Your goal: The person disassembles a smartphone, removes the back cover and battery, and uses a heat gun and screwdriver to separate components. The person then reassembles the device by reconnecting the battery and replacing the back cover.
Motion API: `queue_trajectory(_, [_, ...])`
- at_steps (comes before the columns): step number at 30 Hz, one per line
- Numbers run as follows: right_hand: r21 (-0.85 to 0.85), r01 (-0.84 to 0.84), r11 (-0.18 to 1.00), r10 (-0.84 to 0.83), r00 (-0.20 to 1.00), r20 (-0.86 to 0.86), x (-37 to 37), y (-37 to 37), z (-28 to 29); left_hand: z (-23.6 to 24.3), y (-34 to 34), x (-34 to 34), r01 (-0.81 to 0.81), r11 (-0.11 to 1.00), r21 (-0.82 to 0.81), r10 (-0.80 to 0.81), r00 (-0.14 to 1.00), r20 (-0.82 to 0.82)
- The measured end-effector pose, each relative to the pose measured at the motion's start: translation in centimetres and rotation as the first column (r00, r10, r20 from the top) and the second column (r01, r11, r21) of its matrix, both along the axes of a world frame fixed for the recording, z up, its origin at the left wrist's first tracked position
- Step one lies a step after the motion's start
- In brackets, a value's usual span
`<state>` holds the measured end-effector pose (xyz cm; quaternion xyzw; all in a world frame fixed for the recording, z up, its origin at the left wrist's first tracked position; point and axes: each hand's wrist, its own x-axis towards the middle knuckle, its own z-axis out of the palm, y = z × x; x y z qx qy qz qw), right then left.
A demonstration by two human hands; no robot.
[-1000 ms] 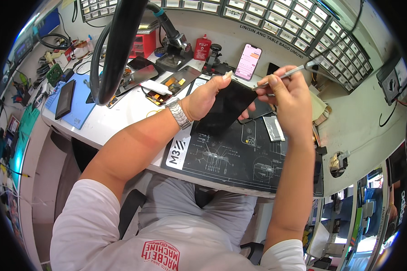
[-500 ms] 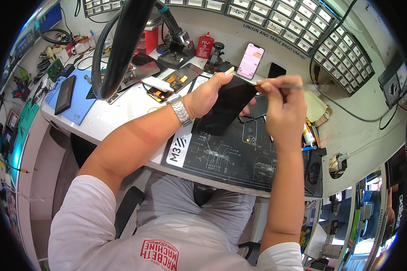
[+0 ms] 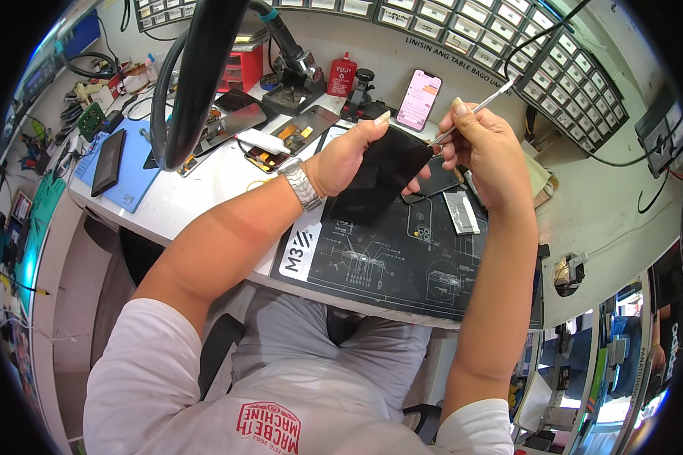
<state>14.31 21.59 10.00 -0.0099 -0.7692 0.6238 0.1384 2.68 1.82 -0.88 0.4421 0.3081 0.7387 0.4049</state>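
My left hand (image 3: 344,158) is wrapped round a phone (image 3: 381,180) with a black glass face, its thumb along the top edge and fingertips showing at the far side. The phone is held tilted above a black work mat (image 3: 387,284). Between the thumb and fingers of my right hand (image 3: 493,155) is a slim metal pry tool (image 3: 493,96) with a flattened upper end. Its lower tip meets the phone's upper right corner; whether it sits in the seam I cannot tell. Beside my right wrist lies a flat silver-and-black part (image 3: 461,212), perhaps a battery.
A lit phone (image 3: 419,100) leans against the back wall beside a red bottle (image 3: 342,77). A microscope arm (image 3: 205,76) rises in front at the left. Opened phones (image 3: 307,129) and a blue mat (image 3: 133,182) lie leftward. Drawer racks (image 3: 478,34) line the wall.
My right hand has shifted right and turned, so the pry tool now points up and right instead of lying level. The silver-and-black part has come into view. My left hand has barely moved.
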Motion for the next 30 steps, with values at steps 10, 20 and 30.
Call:
queue_trajectory(10, [-0.328,0.071,0.942,-0.117,0.986,-0.123,0.9,-1.4,-6.6,-0.1,0.1,-0.1,-0.236,0.965,-0.111,0.237,0.971,-0.002])
queue_trajectory(20, [-0.414,0.233,0.880,-0.360,0.896,-0.260,1.9,-2.4,-9.6,-0.3,0.7,-0.7,-0.177,0.970,-0.166,0.206,0.962,0.180])
queue_trajectory(30, [0.535,0.268,0.801,-0.330,0.944,0.022,3.7,-8.7,-9.2,-0.7,0.9,-0.5,-0.425,0.885,-0.190,0.412,0.905,-0.106])
